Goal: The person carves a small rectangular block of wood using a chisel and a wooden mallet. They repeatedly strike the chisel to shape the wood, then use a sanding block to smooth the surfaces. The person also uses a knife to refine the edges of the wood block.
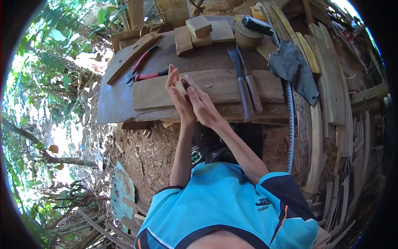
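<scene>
My hands are pressed together above the near part of the workbench, with a small pale wooden piece (180, 87) between them. My left hand (179, 99) lies along its left side, fingers pointing up. From the right, my right hand (202, 104) closes over it with the thumb near its top. The palms hide most of the piece. Below them lies a flat plank (153, 92) on the bench. Left of my hands are red-handled pliers (143, 61). To the right, two long tools with brown wooden handles, a broad-bladed one (244, 97) and a narrower one (253, 93), rest across the plank.
Wood blocks (199, 27) are stacked at the bench's (110, 106) far side, beside a round wooden piece (248, 38) with a dark tool (257, 25) on top. A grey cloth (292, 68) drapes over the right edge. A measuring tape (291, 137) hangs beside long boards (331, 83).
</scene>
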### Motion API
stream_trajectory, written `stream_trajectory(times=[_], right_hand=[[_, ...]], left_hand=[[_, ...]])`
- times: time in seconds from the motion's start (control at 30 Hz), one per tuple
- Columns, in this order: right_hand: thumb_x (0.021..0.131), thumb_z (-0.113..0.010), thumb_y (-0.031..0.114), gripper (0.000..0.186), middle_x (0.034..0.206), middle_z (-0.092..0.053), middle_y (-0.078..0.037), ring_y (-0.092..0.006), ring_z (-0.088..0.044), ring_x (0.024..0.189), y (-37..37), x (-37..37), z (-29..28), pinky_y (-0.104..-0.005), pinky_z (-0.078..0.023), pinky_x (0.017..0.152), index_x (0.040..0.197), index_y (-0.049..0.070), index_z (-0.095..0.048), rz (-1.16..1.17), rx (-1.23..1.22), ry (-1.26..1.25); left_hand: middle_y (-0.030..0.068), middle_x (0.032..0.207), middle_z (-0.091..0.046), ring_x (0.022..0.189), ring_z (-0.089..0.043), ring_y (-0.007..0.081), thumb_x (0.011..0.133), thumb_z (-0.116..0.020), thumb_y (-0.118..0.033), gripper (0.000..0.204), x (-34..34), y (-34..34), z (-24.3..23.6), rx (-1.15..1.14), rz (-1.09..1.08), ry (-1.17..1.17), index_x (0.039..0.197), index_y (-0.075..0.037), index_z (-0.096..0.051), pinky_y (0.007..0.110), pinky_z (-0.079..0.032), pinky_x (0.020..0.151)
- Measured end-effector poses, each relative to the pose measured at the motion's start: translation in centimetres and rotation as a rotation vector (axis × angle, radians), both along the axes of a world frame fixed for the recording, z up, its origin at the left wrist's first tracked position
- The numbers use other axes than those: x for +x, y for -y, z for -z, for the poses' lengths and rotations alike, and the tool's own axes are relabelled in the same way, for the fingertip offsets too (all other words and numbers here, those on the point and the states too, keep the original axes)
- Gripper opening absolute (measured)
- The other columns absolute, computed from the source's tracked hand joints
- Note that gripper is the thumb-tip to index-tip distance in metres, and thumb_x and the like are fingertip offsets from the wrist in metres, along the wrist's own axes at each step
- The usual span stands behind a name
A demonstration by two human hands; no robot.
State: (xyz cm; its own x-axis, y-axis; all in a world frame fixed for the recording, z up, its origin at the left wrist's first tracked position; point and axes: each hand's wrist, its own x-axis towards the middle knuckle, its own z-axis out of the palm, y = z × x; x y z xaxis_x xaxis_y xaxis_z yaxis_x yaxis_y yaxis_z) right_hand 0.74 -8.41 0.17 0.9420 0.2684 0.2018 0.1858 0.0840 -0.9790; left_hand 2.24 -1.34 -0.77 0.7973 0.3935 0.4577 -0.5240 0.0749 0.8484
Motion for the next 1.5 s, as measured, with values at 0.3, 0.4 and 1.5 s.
stream_trajectory(times=[0.3,0.4,1.5], right_hand=[[0.097,-0.028,0.029,0.051,0.141,-0.028,-0.021,-0.0287,-0.024,0.133,0.5,-2.7,-2.3,-0.0327,-0.016,0.109,0.136,-0.005,-0.026,-0.114,0.046,0.016],[0.098,-0.026,0.031,0.053,0.141,-0.027,-0.021,-0.0282,-0.023,0.133,0.9,-2.8,-1.2,-0.0319,-0.016,0.108,0.137,-0.004,-0.024,-0.168,0.091,0.006],[0.097,-0.029,0.023,0.041,0.107,-0.055,-0.012,-0.0164,-0.047,0.104,1.7,-3.0,-1.9,-0.0275,-0.035,0.092,0.122,-0.008,-0.041,-0.075,0.028,-0.135]], left_hand=[[0.0109,0.108,-0.04,0.108,-0.038,0.02,0.094,-0.032,-0.025,0.025,-2.3,-1.5,1.0,0.021,0.001,-0.1,0.102,-0.004,-0.043,0.032,-0.025,0.098],[0.008,0.104,-0.043,0.092,-0.043,0.0133,0.09,-0.046,-0.014,0.01,-2.6,-1.0,-0.3,-0.017,-0.081,-0.044,0.093,-0.004,-0.045,0.026,-0.035,0.083],[0.002,0.077,-0.049,0.067,-0.043,0.0073,0.094,-0.045,-0.017,0.023,0.2,0.0,0.3,-0.231,-0.259,0.038,0.077,-0.003,-0.049,0.023,-0.037,0.067]])
